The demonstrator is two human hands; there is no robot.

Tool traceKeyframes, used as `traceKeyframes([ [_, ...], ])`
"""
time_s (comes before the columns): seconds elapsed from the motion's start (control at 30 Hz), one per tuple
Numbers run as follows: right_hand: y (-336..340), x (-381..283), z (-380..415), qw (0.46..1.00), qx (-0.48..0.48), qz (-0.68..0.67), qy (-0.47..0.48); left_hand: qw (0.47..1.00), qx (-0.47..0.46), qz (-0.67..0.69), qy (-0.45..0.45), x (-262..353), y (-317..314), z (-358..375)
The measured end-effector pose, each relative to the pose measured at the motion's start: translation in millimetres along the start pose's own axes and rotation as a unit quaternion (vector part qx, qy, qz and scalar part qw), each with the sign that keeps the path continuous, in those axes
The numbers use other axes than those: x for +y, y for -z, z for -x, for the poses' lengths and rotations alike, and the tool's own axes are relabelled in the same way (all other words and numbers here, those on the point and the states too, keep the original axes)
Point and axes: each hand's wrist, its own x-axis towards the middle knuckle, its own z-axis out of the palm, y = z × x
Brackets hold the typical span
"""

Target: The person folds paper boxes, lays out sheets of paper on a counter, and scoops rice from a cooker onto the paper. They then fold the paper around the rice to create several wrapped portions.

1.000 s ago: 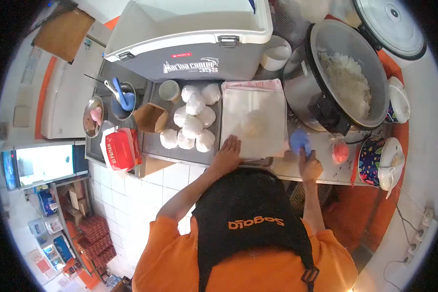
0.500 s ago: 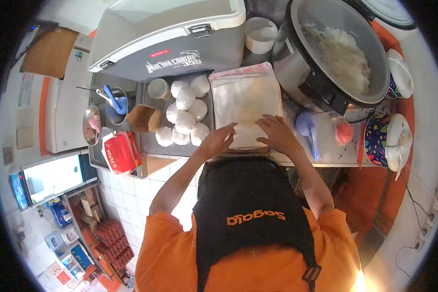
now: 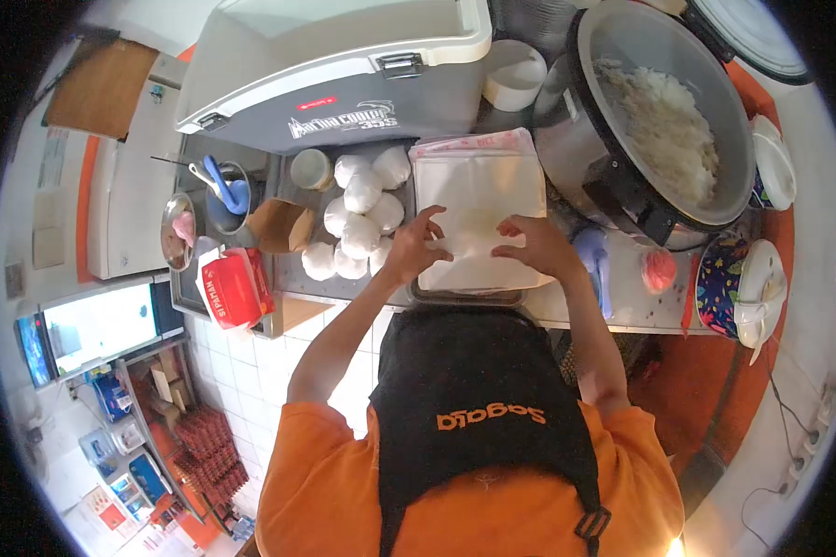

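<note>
Cramped food-stall counter (image 3: 622,306) seen from overhead, steel top with a grey cooler box (image 3: 334,70) at the back and a big rice cooker (image 3: 664,121) full of white rice off to the right. Dead centre sits a stack of white wrapping paper (image 3: 481,200) on a tray, its long side running away from the person toward the cooler. Both hands are right on its near half: left hand (image 3: 416,246) at the left edge, right hand (image 3: 534,246) toward the right edge, fingers spread and bent onto the top sheet, looks like pinching it, not closed round anything. Neither hand is really nearer, the paper lies square between them. Wrapped rice balls (image 3: 362,218) are piled just left of the paper, a blue scoop (image 3: 593,255) just right of it.
</note>
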Motion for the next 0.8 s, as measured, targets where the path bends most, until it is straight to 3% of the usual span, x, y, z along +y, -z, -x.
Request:
traceKeyframes([
  [0.2,-10,2,-17,0.992,-0.067,0.104,0.028,0.994,-0.051,0.079,0.052,-7,2,-12],
  [0.3,-21,4,-15,1.0,-0.005,0.001,-0.003,0.992,-0.023,0.119,0.043,-15,1,-16],
  [0.4,-22,6,-5,0.989,0.054,0.107,0.083,0.996,-0.011,0.084,0.032,-10,7,-19],
  [0.5,-18,34,-13,0.996,0.014,0.084,0.011,0.986,-0.011,0.164,0.029,-33,3,-30],
  [0.6,-23,70,-20,0.996,0.074,0.05,0.006,0.988,0.139,0.02,0.06,-31,-10,-36],
  [0.63,-31,79,-25,0.995,0.086,0.032,-0.029,0.985,0.155,-0.073,-0.036,-25,-17,-34],
  [0.7,-45,93,-24,0.989,0.107,-0.005,-0.102,0.927,0.177,-0.249,-0.22,-3,-40,-9],
  [0.8,-30,55,-9,0.972,0.192,0.116,-0.07,0.922,0.04,-0.288,-0.254,10,-64,3],
])
